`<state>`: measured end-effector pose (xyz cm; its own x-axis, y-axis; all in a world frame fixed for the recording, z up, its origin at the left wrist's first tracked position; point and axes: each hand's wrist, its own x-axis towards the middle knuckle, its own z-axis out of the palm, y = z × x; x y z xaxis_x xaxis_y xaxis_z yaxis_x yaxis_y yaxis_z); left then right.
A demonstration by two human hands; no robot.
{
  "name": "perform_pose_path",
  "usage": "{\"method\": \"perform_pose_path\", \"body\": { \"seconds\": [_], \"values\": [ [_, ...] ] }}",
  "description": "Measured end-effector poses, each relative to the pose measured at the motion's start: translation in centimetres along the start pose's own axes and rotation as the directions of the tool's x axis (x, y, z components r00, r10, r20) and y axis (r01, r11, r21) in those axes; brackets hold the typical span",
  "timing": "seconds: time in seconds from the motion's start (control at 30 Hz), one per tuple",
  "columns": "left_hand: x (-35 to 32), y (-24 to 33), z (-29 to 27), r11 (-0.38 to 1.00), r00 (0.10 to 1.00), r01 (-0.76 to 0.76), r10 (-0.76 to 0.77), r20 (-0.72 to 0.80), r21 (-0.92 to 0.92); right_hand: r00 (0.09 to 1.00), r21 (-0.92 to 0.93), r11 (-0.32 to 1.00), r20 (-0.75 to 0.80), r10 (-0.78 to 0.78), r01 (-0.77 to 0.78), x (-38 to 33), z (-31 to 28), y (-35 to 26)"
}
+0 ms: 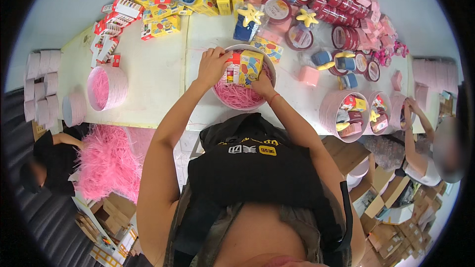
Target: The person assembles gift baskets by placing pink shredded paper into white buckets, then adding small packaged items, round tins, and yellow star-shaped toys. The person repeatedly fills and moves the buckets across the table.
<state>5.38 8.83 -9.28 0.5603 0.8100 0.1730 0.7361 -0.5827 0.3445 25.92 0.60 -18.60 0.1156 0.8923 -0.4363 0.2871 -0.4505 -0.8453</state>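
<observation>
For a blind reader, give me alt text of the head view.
Two bare hands touch a red-and-white box and a yellow box in a round white tub of pink shreds; yellow cartons and round dark-red containers lie beyond.

White and yellow characters mark the black cloth garment (257, 178). Print on the yellow-and-blue cardboard box (251, 68) is unreadably small.

Bright, even light on pale desk (153, 62); its direction hard to tell. Shadows soft, faint. Small glints on clear plastic wrapping (255, 28). Left hand (215, 64) and right hand (262, 85) near centre fairly sharp; fine print on farther yellow boxes (166, 25) soft. Black cloth (257, 173) deep, low in detail. Strong fisheye bend: desk edges curve, side figures tilt, faces smeared, corners black.
</observation>
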Motion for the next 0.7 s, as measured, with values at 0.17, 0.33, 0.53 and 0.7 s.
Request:
{"method": "perform_pose_path", "body": {
  "seconds": [0.17,0.33,0.53,0.7],
  "values": [
    [-0.5,0.3,2.1,0.999,0.979,0.035,-0.036,-0.203,-0.008,0.985,-0.09,0.989,0.113,0.131,-0.121,2.9,-0.2,1.6],
    [-1.7,2.0,2.1,0.964,0.937,0.109,-0.181,-0.297,-0.244,0.984,0.335,0.942,-0.173,0.035,0.025,-0.6,0.2,-1.8],
    [6.8,2.6,-1.0,0.923,0.929,0.066,-0.195,-0.314,-0.378,0.922,0.273,0.926,-0.353,-0.157,0.262,-2.6,-10.5,-4.0],
    [17.1,4.8,0.1,0.856,0.955,-0.062,-0.099,-0.28,-0.513,0.667,-0.547,0.794,-0.491,-0.56,0.265,10.0,-21.3,-4.0]
  ]
}}
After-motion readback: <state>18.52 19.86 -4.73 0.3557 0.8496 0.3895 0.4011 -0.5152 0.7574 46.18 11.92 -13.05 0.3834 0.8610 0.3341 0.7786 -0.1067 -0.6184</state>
